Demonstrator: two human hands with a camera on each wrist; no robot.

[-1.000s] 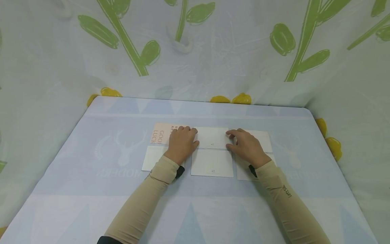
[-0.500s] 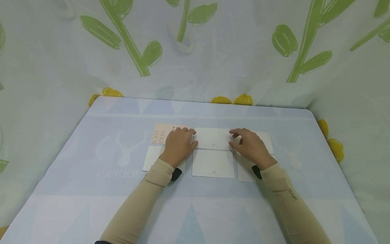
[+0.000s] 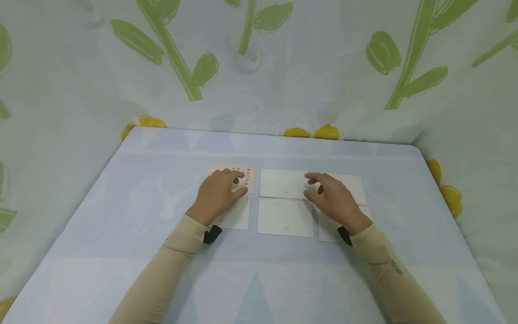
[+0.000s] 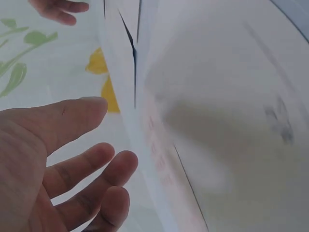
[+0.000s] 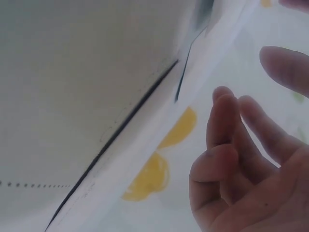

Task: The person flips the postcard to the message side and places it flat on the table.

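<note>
Several postcard-like cards lie in two rows of three. The far left one is a pale pink card (image 3: pixel 249 179) with printed characters, partly hidden under my left hand (image 3: pixel 218 194). That hand hovers over the left pair with relaxed fingers and nothing in them; a white card (image 3: pixel 238 215) shows below it. In the middle lie a far white card (image 3: pixel 279 183) and a near white card (image 3: pixel 285 218). My right hand (image 3: pixel 335 198), thumb and fingers parted and holding nothing, is over the right pair, covering parts of the far right card (image 3: pixel 353 186) and the near right card (image 3: pixel 328 228).
The cards lie on a table (image 3: pixel 259 256) covered in pale blue patterned cloth. Behind and beside it hangs a white curtain (image 3: pixel 307 81) printed with green stems and yellow shapes. Both forearms wear beige sleeves (image 3: pixel 162 274), with dark bands at the wrists.
My left hand has moved left off the right end of the pink card, uncovering its characters and now covering its large lettering. My right hand has barely moved. The cards keep their places.
</note>
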